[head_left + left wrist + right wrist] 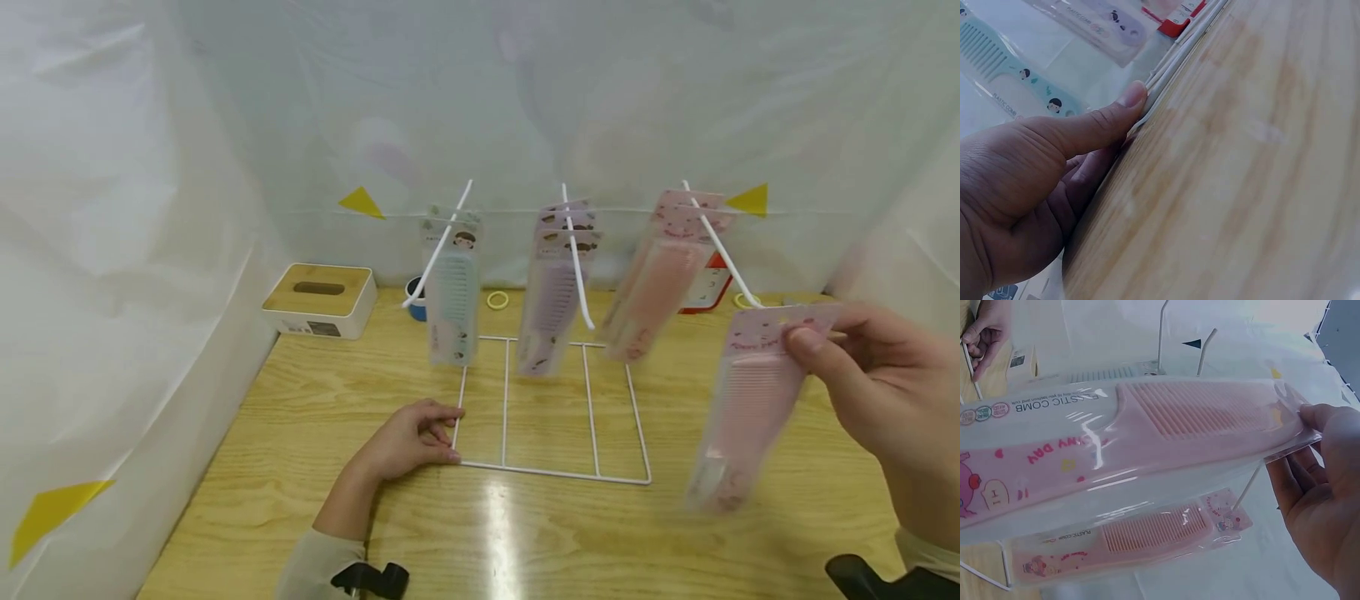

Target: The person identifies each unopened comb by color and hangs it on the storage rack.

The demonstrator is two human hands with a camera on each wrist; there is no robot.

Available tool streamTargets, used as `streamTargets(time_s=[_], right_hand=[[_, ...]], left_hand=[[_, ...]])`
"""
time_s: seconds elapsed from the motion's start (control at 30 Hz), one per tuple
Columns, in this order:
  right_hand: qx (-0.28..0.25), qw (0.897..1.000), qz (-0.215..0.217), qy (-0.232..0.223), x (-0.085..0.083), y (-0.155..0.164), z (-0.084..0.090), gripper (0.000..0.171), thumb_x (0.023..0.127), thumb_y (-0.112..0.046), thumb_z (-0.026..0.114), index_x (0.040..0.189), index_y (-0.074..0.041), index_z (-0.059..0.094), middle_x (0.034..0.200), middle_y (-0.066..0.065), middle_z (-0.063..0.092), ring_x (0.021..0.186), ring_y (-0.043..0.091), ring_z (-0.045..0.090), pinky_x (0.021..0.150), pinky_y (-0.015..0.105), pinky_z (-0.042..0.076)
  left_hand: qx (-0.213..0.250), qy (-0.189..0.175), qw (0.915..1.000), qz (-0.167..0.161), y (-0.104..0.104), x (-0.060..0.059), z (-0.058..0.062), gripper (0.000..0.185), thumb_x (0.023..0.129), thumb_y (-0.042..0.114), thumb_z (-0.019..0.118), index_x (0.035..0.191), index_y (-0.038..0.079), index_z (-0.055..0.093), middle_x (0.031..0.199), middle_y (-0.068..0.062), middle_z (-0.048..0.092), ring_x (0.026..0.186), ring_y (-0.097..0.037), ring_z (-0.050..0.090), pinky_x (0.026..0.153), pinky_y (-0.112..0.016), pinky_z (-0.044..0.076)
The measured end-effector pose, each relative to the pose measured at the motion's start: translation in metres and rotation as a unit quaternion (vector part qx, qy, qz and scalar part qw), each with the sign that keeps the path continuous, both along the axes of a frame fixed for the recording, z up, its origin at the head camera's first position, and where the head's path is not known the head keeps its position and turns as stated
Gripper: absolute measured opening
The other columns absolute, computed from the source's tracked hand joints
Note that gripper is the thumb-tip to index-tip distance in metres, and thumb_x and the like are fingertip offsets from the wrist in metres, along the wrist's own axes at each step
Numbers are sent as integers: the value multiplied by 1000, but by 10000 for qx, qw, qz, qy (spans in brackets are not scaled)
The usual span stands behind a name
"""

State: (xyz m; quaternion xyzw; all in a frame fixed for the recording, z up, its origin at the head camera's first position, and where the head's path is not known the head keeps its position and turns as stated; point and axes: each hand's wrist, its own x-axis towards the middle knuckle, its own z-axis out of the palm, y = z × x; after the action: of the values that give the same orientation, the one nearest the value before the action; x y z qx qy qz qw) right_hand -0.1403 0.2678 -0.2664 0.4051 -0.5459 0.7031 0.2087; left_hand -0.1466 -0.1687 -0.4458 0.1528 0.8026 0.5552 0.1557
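Note:
A white wire rack stands on the table with three slanting prongs. Its left base wire is pinched by my left hand, thumb uppermost in the left wrist view. My right hand pinches the top card of a packaged pink comb by the right prong's tip; whether the prong passes through the card I cannot tell. Farther up that prong hang other packaged pink combs. Purple combs hang on the middle prong, green combs on the left one.
At the back left sits a white tissue box with a wooden lid. Behind the combs are a blue cup, a yellow ring and a red-framed thing with digits. White sheeting encloses the table.

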Motion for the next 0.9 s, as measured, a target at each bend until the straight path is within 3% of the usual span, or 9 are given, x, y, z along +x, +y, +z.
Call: streamTargets(time_s=[0.13, 0.27, 0.47, 0.67, 0.83, 0.9], right_hand=[[186, 9997, -173, -58, -2, 1, -2, 5, 91, 21, 55, 89, 22, 60, 94, 13, 74, 74, 12, 69, 68, 13, 58], [205, 9997, -8, -95, -4, 1, -4, 8, 91, 22, 53, 94, 25, 60, 96, 15, 73, 75, 14, 69, 67, 15, 59], [438, 9975, -182, -531, -20, 2, -12, 12, 87, 26, 53, 95, 24, 62, 95, 14, 74, 67, 14, 68, 62, 17, 59], [887, 9861, -931, -1054, -39, -1, -15, 15, 88, 23, 54, 93, 14, 64, 94, 3, 73, 63, 7, 68, 63, 14, 59], [1087, 9699, -1681, -1388, -59, -8, -11, 2, 91, 9, 63, 92, 8, 64, 88, -3, 71, 59, 4, 65, 61, 13, 58], [1286, 9615, -1999, -1380, -68, -9, -11, 6, 92, 3, 65, 92, 8, 64, 83, -5, 69, 57, 2, 63, 61, 12, 57]], left_hand=[[27, -2, 10000, -24, 1, 0, -1, 61, 79, 6, 84, 134, -3, 60, 118, -20, 58, 91, -16, 63, 81, -21, 60], [25, 1, 10000, -15, 1, 1, -1, 61, 79, 6, 84, 134, -3, 60, 119, -20, 57, 91, -15, 63, 81, -21, 60], [5, -20, 10000, 21, 0, 0, -1, 61, 78, 5, 84, 134, -3, 60, 119, -20, 57, 91, -15, 63, 80, -21, 60], [-7, -83, 10000, 23, -1, 1, -5, 62, 78, 6, 85, 134, -3, 60, 119, -20, 57, 92, -17, 63, 80, -21, 60], [0, -27, 10000, 50, 0, 0, -4, 61, 78, 6, 85, 133, -2, 60, 118, -20, 57, 92, -16, 63, 81, -21, 60], [-23, -12, 10000, 52, 0, -1, -4, 61, 78, 6, 85, 133, -2, 61, 118, -19, 58, 91, -15, 63, 81, -21, 60]])
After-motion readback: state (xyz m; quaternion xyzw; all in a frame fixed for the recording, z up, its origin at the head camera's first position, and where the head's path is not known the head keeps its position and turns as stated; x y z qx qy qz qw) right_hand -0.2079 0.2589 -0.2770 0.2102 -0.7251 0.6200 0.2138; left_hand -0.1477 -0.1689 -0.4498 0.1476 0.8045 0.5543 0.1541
